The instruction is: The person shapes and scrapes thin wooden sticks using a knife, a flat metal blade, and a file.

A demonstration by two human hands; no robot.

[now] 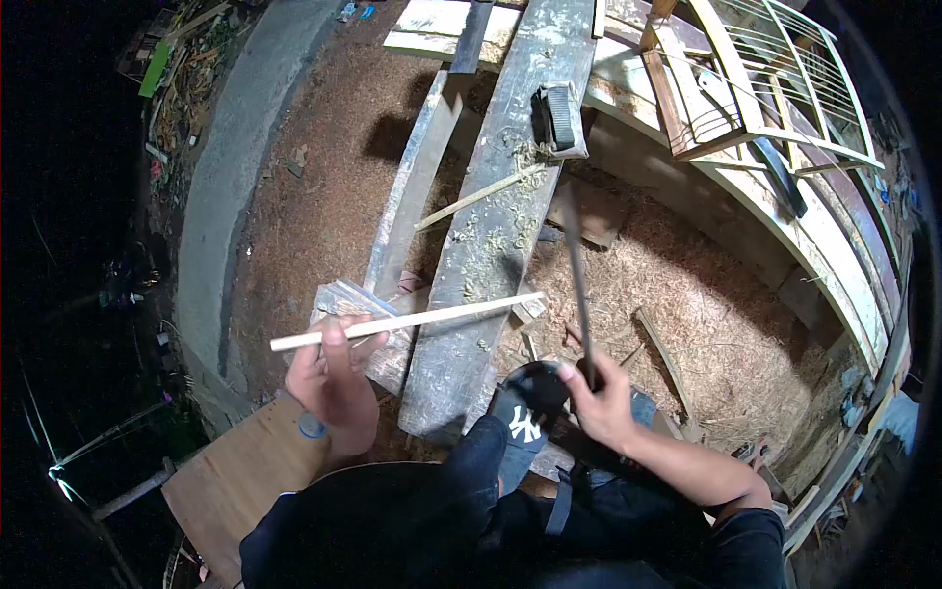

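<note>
My left hand pinches a pale, slender wooden stick near its left end. The stick lies nearly level across the view, above a long scuffed plank strewn with shavings. My right hand is closed round the lower end of a long dark blade-like tool that points up and away, right of the plank. The tool is slightly blurred, and its handle is mostly hidden by my fingers. Tool and stick are apart. A dark cap with a white logo is between my hands, low in the view.
A second thin stick lies across the plank, below a dark ribbed block. A wooden frame with thin rods stands on the curved bench at upper right. A plywood board is at lower left; shavings cover the ground.
</note>
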